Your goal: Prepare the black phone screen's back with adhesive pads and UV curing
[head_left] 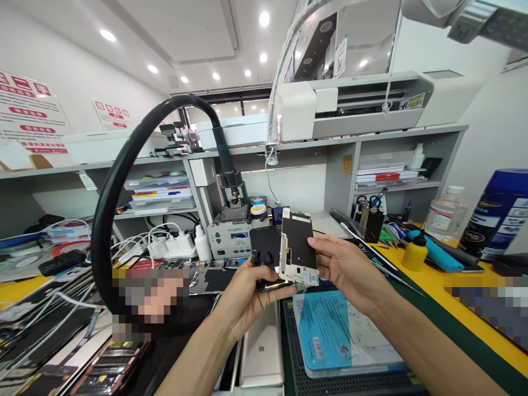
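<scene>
My right hand [346,264] pinches a thin black-and-white phone panel [304,239] along its right edge. The panel is tilted upright, with cut-outs, a white border and a small blue-white label at the bottom. My left hand [245,291] is closed around a dark phone part [264,242], just left of the panel. Its lower end is partly hidden by my thumb and fingers. Below my hands lies a gold phone [262,349] with an MI logo. To its right, a blue-and-white package [322,330] rests on a black perforated mat [299,379].
A thick black hose [101,220] arches at the left, above a grey-green station [231,239]. White chargers and cables [173,245] crowd phone parts there. A yellow bottle [414,252], clear bottle [446,212] and blue container [495,214] stand right.
</scene>
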{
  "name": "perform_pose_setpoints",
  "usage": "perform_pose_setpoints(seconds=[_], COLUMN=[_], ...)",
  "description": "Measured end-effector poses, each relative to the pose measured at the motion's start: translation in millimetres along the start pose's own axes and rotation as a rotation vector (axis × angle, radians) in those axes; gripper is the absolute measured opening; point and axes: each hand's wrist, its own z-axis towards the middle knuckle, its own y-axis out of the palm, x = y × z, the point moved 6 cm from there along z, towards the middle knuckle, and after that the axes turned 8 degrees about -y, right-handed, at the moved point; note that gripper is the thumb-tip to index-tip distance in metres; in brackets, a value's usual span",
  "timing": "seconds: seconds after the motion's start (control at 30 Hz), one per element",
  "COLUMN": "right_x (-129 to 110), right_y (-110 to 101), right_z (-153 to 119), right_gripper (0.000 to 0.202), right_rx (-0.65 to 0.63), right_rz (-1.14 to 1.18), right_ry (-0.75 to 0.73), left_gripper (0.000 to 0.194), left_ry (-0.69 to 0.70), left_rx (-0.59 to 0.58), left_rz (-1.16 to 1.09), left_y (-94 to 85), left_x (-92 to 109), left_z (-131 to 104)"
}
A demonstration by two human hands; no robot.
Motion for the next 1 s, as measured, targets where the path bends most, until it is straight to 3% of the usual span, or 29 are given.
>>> perform_pose_setpoints(seconds=[0.2, 0.6, 1.0], right_x=[-3, -11, -13], right_y=[-3, -8, -9], right_z=[2, 4, 5], right_gripper=[0.017, 0.009, 0.006], right_rx=[0.039, 0.047, 0.051], right_rz=[-0.016, 0.035, 0.074], right_ry=[-0.052, -0.113, -0.109], left_gripper=[0.035, 0.061, 0.057], left_ry=[0.035, 0.078, 0.076], left_rx=[-0.056, -0.224, -0.389], left_rz=[0.017, 0.064, 0.08], left_y=[2.0, 15.6, 21.3], left_x=[1, 7, 7], left_z=[-2, -14, -17])
